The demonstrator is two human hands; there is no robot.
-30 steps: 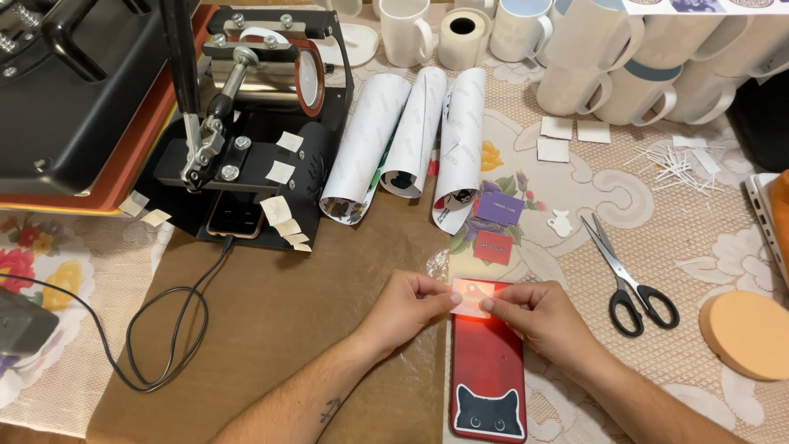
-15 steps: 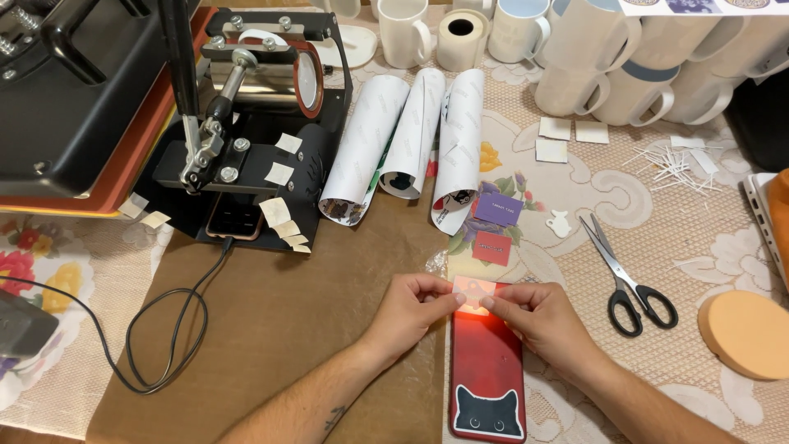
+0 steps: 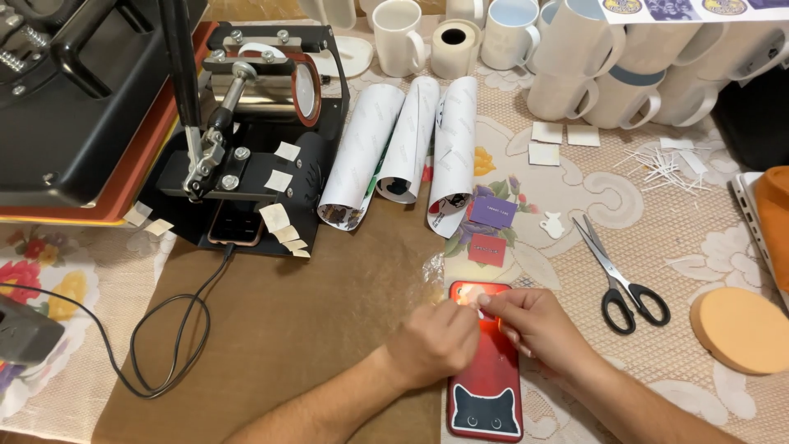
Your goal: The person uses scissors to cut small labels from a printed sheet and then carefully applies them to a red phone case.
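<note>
Upper left of frame: black heat press with orange-edged platen, and beside it a black mug press dotted with small pale tape squares; black cable looping down over brown paper sheet.

Top edge: row of white mugs on the lace-covered tabletop.

Upper centre: three rolled white printed sheets, side by side, open ends toward lower frame.

Lower centre: left hand and right hand meeting over upper half of red phone case, lying flat, long axis up-down, black cat face printed at its lower end. Fingers of left hand curled almost shut, thumb and forefinger tips pinched together; fingers of right hand likewise pinched, tips just beside those of left. Whatever is pinched between them too small and too hidden to tell. Both hands resting against or just above case surface; contact cannot be told.

Right of centre: black-handled scissors, blades closed, pointing to upper left.

Lower right: round orange pad, flat on tabletop.

Centre, just above case: small purple rectangular label and, below it, smaller red rectangular label, both tilted, lying on flower-patterned cloth. Near them, crumpled clear film at case's upper left corner.

Upper right: two small blank white squares, then scatter of thin white strips.
</note>
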